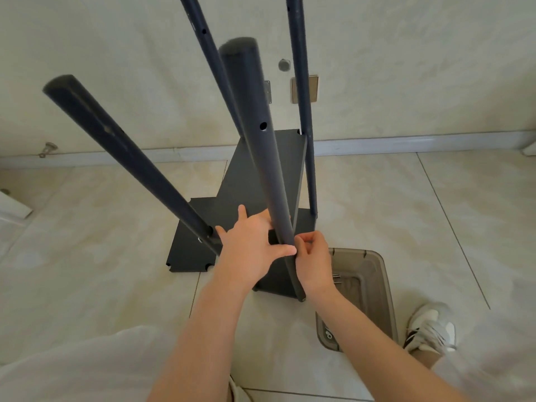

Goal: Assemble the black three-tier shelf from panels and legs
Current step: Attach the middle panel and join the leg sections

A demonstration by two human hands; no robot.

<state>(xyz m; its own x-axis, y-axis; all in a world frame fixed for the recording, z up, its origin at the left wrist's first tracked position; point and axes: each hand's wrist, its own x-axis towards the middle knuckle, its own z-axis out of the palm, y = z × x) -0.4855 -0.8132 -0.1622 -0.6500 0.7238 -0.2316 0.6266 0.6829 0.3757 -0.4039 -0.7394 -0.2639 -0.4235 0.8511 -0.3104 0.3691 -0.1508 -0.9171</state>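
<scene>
Several black tubular legs rise toward me from a black panel on the floor; the nearest leg [262,146] has a round hole partway up. A second black panel [261,172] stands tilted between the legs, and a third panel [188,253] lies flat at the left. My left hand [249,248] lies with fingers spread against the tilted panel, its thumb touching the nearest leg. My right hand [313,256] has its fingers curled at the right side of that leg and pinches something small there; what it is cannot be made out.
A brown plastic bin [374,288] with small hardware sits on the tiled floor at the right, beside my white sneaker [432,329]. The wall and a baseboard [406,142] run behind the shelf. A white object [11,207] lies at the far left.
</scene>
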